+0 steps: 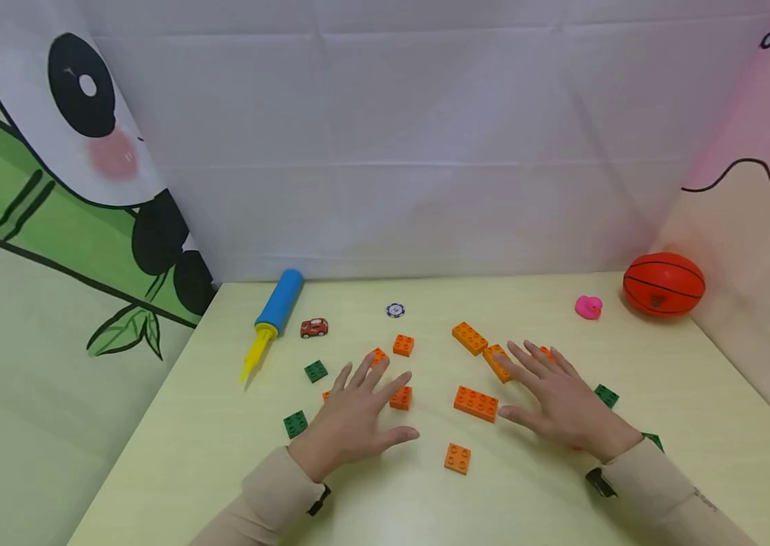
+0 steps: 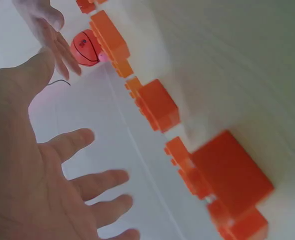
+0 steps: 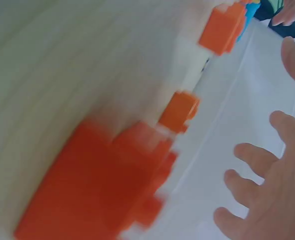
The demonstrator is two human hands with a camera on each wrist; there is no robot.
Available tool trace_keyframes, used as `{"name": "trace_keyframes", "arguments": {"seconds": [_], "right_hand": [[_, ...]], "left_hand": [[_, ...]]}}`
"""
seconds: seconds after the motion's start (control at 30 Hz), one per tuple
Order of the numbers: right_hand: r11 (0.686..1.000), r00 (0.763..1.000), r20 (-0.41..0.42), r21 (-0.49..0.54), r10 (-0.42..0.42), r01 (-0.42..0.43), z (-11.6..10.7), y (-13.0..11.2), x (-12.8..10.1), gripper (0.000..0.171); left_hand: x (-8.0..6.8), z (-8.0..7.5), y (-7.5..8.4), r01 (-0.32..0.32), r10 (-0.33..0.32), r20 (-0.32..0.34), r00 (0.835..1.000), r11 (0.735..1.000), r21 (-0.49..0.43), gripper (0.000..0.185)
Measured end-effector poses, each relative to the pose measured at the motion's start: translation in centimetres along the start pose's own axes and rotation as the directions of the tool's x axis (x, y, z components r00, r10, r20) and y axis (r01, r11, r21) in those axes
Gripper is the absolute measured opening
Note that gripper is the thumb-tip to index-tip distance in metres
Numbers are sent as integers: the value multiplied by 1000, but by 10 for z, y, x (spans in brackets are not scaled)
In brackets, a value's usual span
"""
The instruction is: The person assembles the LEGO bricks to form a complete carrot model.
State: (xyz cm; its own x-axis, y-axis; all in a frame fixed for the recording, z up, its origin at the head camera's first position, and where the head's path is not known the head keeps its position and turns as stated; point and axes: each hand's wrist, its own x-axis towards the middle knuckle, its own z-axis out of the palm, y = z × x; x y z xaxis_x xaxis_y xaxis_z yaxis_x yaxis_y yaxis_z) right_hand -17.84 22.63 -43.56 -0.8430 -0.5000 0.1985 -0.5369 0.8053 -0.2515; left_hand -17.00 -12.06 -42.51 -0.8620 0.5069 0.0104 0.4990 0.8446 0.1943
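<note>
Both hands hover palm-down over a pale yellow-green surface [image 1: 562, 500] strewn with plastic building bricks.

Left hand [image 1: 356, 415]: fingers spread and straight, grip apart, holding nothing. Its fingertips reach over a small orange square brick [image 1: 401, 398] and another orange brick [image 1: 378, 356], partly hidden beneath them. Whether the fingers touch the bricks cannot be told.

Right hand [image 1: 557, 402]: fingers likewise spread, grip apart, holding nothing. A long orange brick [image 1: 476, 403] lies just beside the thumb; a second long orange brick [image 1: 496, 361] sits under the index fingertip.

An orange square brick [image 1: 457, 458] lies between the wrists, nearer the person. Further long orange brick [image 1: 469, 337] and small orange brick [image 1: 403, 345] lie beyond the hands.

Green square bricks: one [image 1: 315, 371] and another [image 1: 295, 424] left of the left hand, one [image 1: 606, 395] right of the right hand.

Far edge: blue-and-yellow hand pump [image 1: 272, 318], small red toy car [image 1: 314, 327], pink rubber duck [image 1: 589, 306], orange toy basketball [image 1: 664, 283].

Wrist views are blurred; both show orange bricks and open fingers.
</note>
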Motion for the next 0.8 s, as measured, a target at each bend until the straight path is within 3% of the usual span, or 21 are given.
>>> {"name": "trace_keyframes", "arguments": {"seconds": [0.2, 0.47, 0.8], "right_hand": [[998, 997, 52, 41, -49, 47, 1, -17, 10, 77], [1000, 990, 141, 23, -19, 16, 10, -29, 17, 69], [999, 979, 203, 41, 8, -17, 13, -35, 21, 53]], "left_hand": [[4, -1, 20, -89, 93, 86, 992, 995, -53, 79], [11, 7, 48, -297, 302, 140, 943, 953, -56, 59], [20, 19, 67, -363, 359, 202, 911, 932, -22, 31]]}}
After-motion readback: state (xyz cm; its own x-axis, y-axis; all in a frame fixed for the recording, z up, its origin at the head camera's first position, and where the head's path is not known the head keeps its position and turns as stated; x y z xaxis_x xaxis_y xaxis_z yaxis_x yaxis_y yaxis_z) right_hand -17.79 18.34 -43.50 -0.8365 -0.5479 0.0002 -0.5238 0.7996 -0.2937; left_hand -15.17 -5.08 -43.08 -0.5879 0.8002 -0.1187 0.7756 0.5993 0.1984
